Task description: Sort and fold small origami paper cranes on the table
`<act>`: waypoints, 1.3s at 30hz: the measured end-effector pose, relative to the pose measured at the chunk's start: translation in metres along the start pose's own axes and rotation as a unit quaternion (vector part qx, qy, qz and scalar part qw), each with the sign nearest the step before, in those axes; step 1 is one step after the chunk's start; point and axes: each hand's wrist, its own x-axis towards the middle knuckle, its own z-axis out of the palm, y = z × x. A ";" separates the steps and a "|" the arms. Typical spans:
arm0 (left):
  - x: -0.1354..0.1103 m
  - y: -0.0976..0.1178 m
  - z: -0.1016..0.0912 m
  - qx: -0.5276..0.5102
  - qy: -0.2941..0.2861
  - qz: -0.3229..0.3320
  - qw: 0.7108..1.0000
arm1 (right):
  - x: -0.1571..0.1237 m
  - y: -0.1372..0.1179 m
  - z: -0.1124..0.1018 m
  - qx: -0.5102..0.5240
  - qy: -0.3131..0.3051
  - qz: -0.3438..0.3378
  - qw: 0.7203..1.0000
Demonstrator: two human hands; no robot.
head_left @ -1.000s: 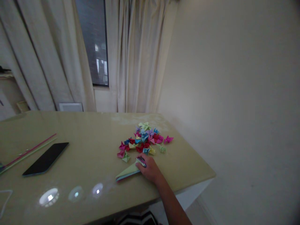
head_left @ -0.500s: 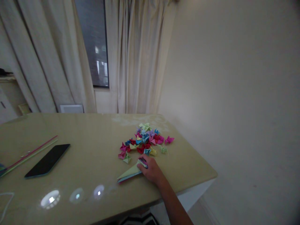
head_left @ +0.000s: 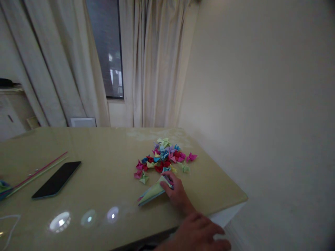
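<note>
My right hand (head_left: 178, 191) grips folded coloured paper (head_left: 153, 192), pale green on top with blue and pink edges showing. The paper slants down to the left, its narrow end close to the tabletop. Just beyond my fingers lies a pile of small folded paper pieces (head_left: 163, 157) in red, pink, blue, yellow, purple and green. At the bottom edge, my left hand (head_left: 200, 232) reaches across my right forearm, with fingers extended to the right and parted. Nothing shows in its fingers, and part of it is cut off by the frame.
A dark flat tablet-like slab (head_left: 57, 179) lies on the glossy table (head_left: 104, 167). Beside it run thin pink and green sticks (head_left: 39, 172); a bluish-green object (head_left: 4, 189) sits at the left edge. The wall (head_left: 248, 104) stands right of the table, curtains (head_left: 157, 69) behind.
My left hand has come into view at the bottom, over my right forearm. My right hand still grips the folded paper, tilted slightly more. The whole view has shifted slightly.
</note>
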 end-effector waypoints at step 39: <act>-0.108 -0.118 -0.091 -0.050 0.084 -0.357 0.929 | -0.002 -0.007 0.002 0.115 0.047 -0.055 0.991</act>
